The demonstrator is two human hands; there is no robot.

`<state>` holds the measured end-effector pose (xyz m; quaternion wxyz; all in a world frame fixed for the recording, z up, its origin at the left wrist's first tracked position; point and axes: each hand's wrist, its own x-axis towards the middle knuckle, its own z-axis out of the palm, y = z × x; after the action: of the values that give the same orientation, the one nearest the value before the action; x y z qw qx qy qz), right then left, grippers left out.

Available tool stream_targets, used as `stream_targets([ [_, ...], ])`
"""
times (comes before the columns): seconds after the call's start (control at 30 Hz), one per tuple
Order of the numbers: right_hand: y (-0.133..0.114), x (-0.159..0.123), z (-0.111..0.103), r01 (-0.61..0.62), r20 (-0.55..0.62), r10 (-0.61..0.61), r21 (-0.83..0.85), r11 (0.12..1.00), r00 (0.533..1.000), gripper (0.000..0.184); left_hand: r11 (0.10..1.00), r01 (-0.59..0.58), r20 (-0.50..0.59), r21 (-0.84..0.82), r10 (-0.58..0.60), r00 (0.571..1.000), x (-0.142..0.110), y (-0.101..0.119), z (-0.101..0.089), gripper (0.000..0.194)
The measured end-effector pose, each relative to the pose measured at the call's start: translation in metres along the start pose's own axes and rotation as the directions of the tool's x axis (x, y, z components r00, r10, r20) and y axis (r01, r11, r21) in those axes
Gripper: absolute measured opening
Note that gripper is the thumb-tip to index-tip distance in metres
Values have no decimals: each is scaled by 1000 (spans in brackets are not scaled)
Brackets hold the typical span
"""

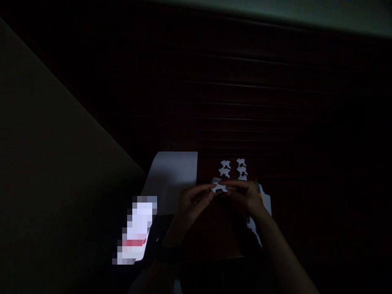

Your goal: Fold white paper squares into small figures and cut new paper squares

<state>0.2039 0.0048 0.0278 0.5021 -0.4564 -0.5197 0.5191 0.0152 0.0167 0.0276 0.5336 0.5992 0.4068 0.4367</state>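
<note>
Forearms reach in from the bottom edge, nearest the camera, with a dark band (168, 252) around the left wrist. Both hands meet to the right of a large white sheet (174, 175), the left hand (191, 202) overlapping its near right corner and the right hand (248, 196) farther out to the right. Between their fingertips, just right of the sheet, is a small folded paper piece (219, 188). Its long axis runs crosswise, roughly from one hand to the other: the left thumb and forefinger are nearly closed at its left end, while the right fingers are bent in close at its right end, touching it as far as the dim light shows. A greyer folded bit (215, 180) shows just beyond it; whether it belongs to the same piece cannot be told.

Farther right of the sheet, beyond the hands, small folded shapes stand out on the dark table (211, 228) in two columns: two shapes (225, 168) in the column nearer the sheet and three more (241, 169) in the other, the nearest partly behind the right hand. Well to the right of the sheet, partly behind the right wrist, lie pale papers (267, 202) and something yellow (261, 198); whether any of it is a container is too dark to tell. Near the sheet's lower left edge, a bright screen (134, 228) lies tilted, its content blurred out.
</note>
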Motion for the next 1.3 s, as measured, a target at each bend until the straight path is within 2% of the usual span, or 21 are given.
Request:
stream_targets([
  [0.07, -2, -1, -2, 24, 5, -24, -32, 999, 1000, 20, 1000, -3, -5, 14, 3, 1000, 1, -3, 0, 22],
  [0.13, -2, -1, 0, 30, -6, -31, -56, 998, 1000, 18, 998, -2, -67, 56, 5, 998, 3, -9, 1, 18],
  [0.27, 3, 2, 10, 19, -70, -21, -27, 999, 997, 29, 996, -2, -112, 92, 12, 994, 9, -19, 5, 14],
  [0.4, 6, 3, 15, 15, -110, -30, -133, 991, 993, 25, 997, -14, -94, 75, 21, 995, 9, -16, 6, 22],
  [0.53, 6, 3, 14, -9, -132, -10, -142, 990, 991, 24, 997, -4, -88, 72, 10, 996, 8, -12, 5, 31],
  [0.83, 6, 2, 13, 9, -77, -24, -191, 981, 997, 19, 998, 59, -149, 33, -54, 987, 13, -13, 3, 23],
  [0.93, 8, 2, 12, 13, -82, -28, -174, 985, 996, 14, 998, 65, -112, -8, -65, 992, 12, -10, 0, 26],
  [1.07, 12, 3, 9, -20, -140, 3, -116, 993, 990, 13, 998, 47, 3, -37, -47, 999, 7, -3, -4, 27],
  [1.17, 14, 4, 8, -70, -140, 71, 14, 997, 988, 16, 1000, 17, 82, 14, -18, 996, 2, -1, -6, 28],
  [1.3, 14, 3, 10, -113, -102, 132, 178, 978, 986, 18, 995, -47, 87, 87, 40, 995, 1, -6, -2, 34],
])
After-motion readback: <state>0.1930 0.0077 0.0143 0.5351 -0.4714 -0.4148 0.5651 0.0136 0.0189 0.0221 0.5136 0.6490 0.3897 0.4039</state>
